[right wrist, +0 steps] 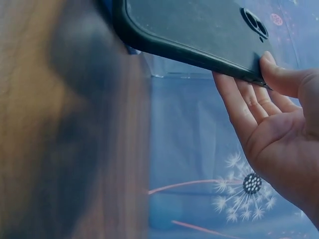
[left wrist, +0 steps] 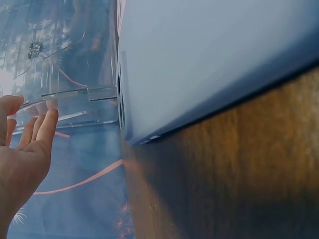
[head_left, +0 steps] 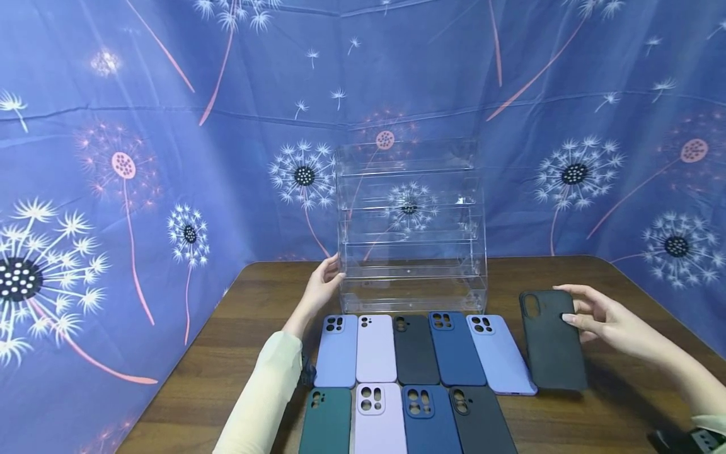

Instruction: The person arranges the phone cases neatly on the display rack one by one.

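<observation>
My right hand (head_left: 604, 318) pinches a black phone case (head_left: 553, 343) by its right edge, thumb on the back face and fingers beneath. The case is tilted up off the table, its camera cutout at the upper left; the right wrist view shows its long side edge (right wrist: 194, 59). At the lower left edge of a clear tiered display rack (head_left: 411, 272), my left hand (head_left: 322, 284) grips the side between thumb and fingers. In the left wrist view, the fingers (left wrist: 46, 130) meet the transparent plastic. The rack's tiers hold no cases.
Phone cases lie in two rows before the rack, including a light blue case (head_left: 499, 356), a lilac case (head_left: 377, 350), a dark blue case (head_left: 460, 356) and a green case (head_left: 325, 422). The wooden table (head_left: 227, 372) backs onto a blue dandelion-print cloth (head_left: 238, 176).
</observation>
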Tool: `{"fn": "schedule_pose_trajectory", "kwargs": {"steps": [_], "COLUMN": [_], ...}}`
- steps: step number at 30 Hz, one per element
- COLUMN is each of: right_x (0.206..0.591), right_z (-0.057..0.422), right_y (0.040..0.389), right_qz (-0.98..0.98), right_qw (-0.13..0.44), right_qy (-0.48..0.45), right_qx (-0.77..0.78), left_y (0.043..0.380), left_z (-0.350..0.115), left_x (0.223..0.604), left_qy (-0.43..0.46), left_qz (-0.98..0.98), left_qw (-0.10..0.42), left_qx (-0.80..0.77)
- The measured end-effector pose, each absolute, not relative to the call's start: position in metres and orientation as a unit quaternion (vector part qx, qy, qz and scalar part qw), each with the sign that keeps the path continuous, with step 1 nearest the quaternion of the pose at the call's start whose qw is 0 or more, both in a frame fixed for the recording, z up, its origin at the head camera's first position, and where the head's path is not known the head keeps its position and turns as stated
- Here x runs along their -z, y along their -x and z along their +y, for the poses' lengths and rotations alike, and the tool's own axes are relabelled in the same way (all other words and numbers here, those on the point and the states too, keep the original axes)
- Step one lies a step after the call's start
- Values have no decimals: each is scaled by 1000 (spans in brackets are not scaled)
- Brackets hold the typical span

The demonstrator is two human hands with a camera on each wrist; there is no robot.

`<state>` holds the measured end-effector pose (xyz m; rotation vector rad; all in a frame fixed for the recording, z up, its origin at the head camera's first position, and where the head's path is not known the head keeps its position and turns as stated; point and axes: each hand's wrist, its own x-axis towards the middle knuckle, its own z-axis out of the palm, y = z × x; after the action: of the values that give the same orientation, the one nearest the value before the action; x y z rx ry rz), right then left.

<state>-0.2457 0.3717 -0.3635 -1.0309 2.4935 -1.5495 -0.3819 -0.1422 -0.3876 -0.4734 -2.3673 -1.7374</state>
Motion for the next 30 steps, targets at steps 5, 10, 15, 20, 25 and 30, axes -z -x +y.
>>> {"fn": "schedule_pose_trajectory", "kwargs": {"steps": [5,10,15,20,25,30], "right_x": [352,341,335,325,310,294], "right_z": [358,346,339,333,325,319], "right_y": [253,265,277,287,295,304], "right_qz": [821,836,843,855,877,871], "right_qw": [-31,-45,-63,-83,-110,-134], "right_qy": [303,266,250,215,160,138], "right_qx": [483,478,473,465,439,452], "left_y": [385,394,395,395,396,392], "left_z": [-143,-143,-142,-142,-144,-143], "left_x": [388,398,401,401,402,396], "left_qy": [162,156,166,163,154,166], "left_qz": [-787,-784,-787,-790,-779,-761], "left_qw": [75,93,109,108,99,79], "left_qx": [591,593,584,582,599,622]}}
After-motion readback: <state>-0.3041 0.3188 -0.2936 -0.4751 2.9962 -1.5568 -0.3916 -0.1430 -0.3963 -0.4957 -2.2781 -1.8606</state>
